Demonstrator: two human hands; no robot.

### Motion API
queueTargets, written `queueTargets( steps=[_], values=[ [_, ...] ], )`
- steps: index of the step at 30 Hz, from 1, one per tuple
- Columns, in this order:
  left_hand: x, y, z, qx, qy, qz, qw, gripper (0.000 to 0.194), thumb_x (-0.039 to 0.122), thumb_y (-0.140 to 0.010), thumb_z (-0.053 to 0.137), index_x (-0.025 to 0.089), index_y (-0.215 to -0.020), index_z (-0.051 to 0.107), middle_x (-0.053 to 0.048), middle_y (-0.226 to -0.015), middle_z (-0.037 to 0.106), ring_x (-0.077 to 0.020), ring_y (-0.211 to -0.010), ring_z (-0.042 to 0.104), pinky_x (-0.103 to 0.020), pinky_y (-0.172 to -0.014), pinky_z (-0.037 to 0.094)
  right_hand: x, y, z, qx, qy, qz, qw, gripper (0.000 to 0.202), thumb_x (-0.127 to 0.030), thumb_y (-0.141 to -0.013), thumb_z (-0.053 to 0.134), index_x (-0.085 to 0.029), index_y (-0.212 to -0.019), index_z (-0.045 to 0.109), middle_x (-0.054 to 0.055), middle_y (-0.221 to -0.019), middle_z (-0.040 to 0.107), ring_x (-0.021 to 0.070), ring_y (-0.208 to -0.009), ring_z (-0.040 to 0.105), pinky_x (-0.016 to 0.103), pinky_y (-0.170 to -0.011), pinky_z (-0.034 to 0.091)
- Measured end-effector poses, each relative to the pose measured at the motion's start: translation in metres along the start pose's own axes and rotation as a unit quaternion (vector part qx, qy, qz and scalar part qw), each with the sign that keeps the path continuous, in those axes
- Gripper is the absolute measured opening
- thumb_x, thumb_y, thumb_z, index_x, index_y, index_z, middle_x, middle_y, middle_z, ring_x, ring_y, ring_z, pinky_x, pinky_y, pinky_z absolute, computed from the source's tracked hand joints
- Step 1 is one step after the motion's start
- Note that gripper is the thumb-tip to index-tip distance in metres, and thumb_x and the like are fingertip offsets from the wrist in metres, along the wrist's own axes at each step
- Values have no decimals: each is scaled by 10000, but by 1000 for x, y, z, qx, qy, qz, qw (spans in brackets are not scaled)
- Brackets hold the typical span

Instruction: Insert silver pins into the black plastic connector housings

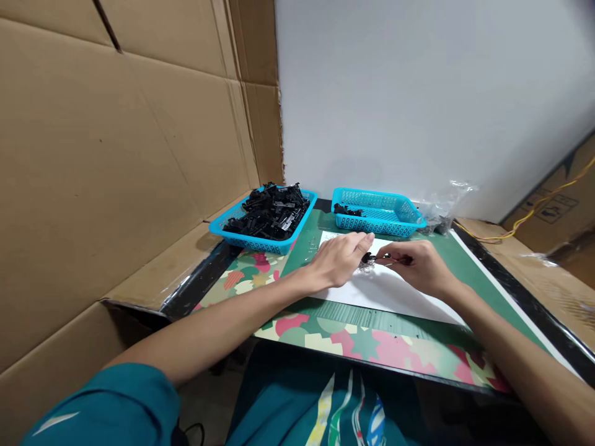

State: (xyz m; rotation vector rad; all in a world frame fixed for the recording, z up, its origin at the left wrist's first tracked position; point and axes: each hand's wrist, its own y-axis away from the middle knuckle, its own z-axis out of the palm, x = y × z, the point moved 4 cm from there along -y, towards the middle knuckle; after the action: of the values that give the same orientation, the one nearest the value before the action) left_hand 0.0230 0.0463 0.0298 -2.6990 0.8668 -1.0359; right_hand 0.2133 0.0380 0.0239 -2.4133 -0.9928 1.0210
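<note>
My left hand is closed over the white sheet, its back toward me and most fingertips hidden. I cannot make out what is in its fingers. Close beside it, the fingers of my right hand are shut on a small black plastic part. Dark bits show in the gap between the two hands. Under them lies a little heap of small shiny metal pieces, partly covered by my left hand. More thin metal pieces are scattered left of the sheet.
Behind my left hand, a blue basket is heaped with black plastic parts. Another blue basket holds a few black parts at its left end. A clear plastic bag stands beside it. Cardboard walls the left side.
</note>
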Motion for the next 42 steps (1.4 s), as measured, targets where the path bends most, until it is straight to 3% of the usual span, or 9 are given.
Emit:
queueTargets(
  steps=[6, 12, 16, 20, 22, 25, 29, 35, 42],
  values=[
    [-5, 2, -3, 34, -69, 50, 996, 340, 488, -847, 808, 211, -1035, 748, -23, -1003, 767, -207, -861, 689, -312, -702, 435, 23, 2, 1, -73, -54, 97, 991, 200, -348, -917, 712, -185, -849, 805, -50, -569, 410, 103, -539, 327, 291, -512, 220],
    [-6, 1, 4, 2, -39, 99, 994, 171, 380, -916, 765, 234, -978, 825, -19, -987, 791, -177, -812, 691, -305, -709, 436, 23, -1, 0, -123, -109, 134, 977, 316, -471, -892, 771, -164, -821, 793, -62, -569, 371, 97, -539, 306, 288, -509, 211],
    [-7, 3, 7, -11, -42, 103, 994, 226, 441, -921, 756, 229, -964, 819, -28, -966, 782, -201, -855, 695, -306, -696, 419, 26, -6, -6, -61, -193, 174, 964, 468, -579, -980, 637, -145, -873, 774, -56, -565, 398, 107, -532, 323, 283, -510, 257],
    [-8, 6, 16, -27, -52, 120, 991, 244, 446, -929, 730, 205, -925, 770, -41, -955, 751, -218, -866, 685, -313, -694, 413, 23, -9, -5, -69, -199, 138, 968, 525, -597, -1040, 527, -155, -906, 777, 61, -835, 650, 160, -724, 560, 298, -639, 442],
    [-7, 7, 21, -35, -53, 127, 990, 207, 402, -921, 736, 196, -942, 742, -44, -963, 737, -219, -864, 678, -313, -703, 421, 19, -10, -4, -72, -145, 112, 980, 544, -607, -1046, 513, -170, -866, 783, 86, -956, 679, 181, -835, 605, 314, -734, 482],
    [-4, 9, 27, -52, -69, 130, 988, 185, 369, -933, 718, 190, -979, 703, -45, -977, 714, -211, -833, 657, -308, -688, 417, 16, -11, -2, -41, -105, 121, 986, 595, -646, -1040, 499, -166, -800, 755, 32, -731, 607, 156, -680, 545, 298, -650, 442],
    [-3, 9, 31, -67, -98, 138, 983, 142, 332, -965, 662, 192, -976, 689, -49, -1018, 686, -205, -826, 641, -303, -657, 397, 10, -11, 7, -56, -136, 178, 973, 612, -685, -1003, 546, -172, -691, 660, -17, -485, 533, 123, -471, 450, 282, -524, 363],
    [-4, 9, 32, -58, -79, 140, 985, 117, 277, -956, 655, 197, -1022, 708, -50, -1062, 707, -220, -873, 665, -312, -688, 431, 4, -12, 15, -61, -61, 149, 985, 683, -643, -1014, 567, -200, -494, 537, 10, -444, 560, 116, -465, 484, 275, -545, 382],
    [-5, 9, 32, -36, -75, 126, 989, 125, 276, -957, 665, 170, -912, 716, -62, -940, 707, -221, -837, 655, -325, -721, 450, 8, -13, 18, -59, -45, 143, 987, 653, -660, -1022, 523, -209, -550, 516, -1, -485, 555, 113, -470, 459, 285, -535, 364]
  ],
)
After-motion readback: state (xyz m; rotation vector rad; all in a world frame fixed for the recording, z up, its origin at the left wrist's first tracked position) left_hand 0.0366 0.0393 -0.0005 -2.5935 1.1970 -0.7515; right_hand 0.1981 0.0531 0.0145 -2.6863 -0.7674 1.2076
